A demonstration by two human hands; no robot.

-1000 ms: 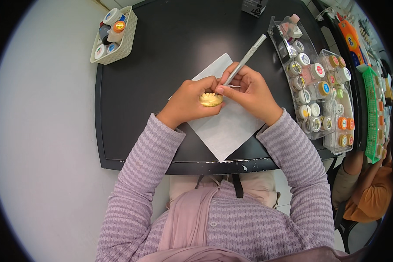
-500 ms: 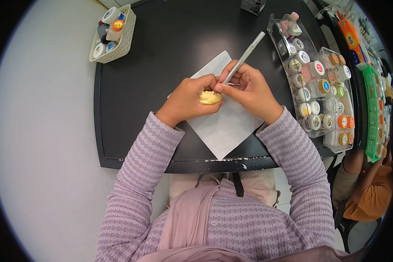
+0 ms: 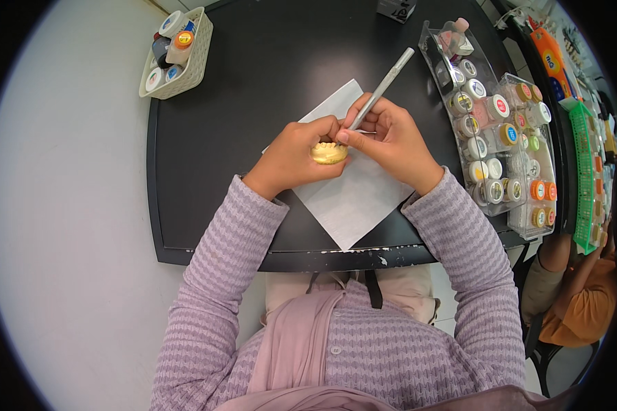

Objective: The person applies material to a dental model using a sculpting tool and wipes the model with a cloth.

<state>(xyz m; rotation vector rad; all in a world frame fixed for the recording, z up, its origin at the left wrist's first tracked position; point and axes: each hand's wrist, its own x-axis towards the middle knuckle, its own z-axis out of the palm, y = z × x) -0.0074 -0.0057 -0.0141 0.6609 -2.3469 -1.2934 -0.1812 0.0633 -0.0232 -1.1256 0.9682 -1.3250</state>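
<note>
My left hand is closed around a yellow dental model, whose row of teeth shows along its top edge. A slim silver-grey craft knife handle slants up and to the right out of my right hand, pinched between thumb and fingers. Its lower tip meets the model near the teeth, where my fingers hide it. Both hands are close together over a sheet of white paper, which lies turned cornerwise on the black table.
Clear plastic trays packed with small lidded jars line the table's right side. A cream basket of bottles and jars stands at the far left corner. Beyond the right edge are a green basket and a person in an orange top.
Hardly anything differs. The knife handle has tipped very slightly, while both hands keep their places on the dental model.
</note>
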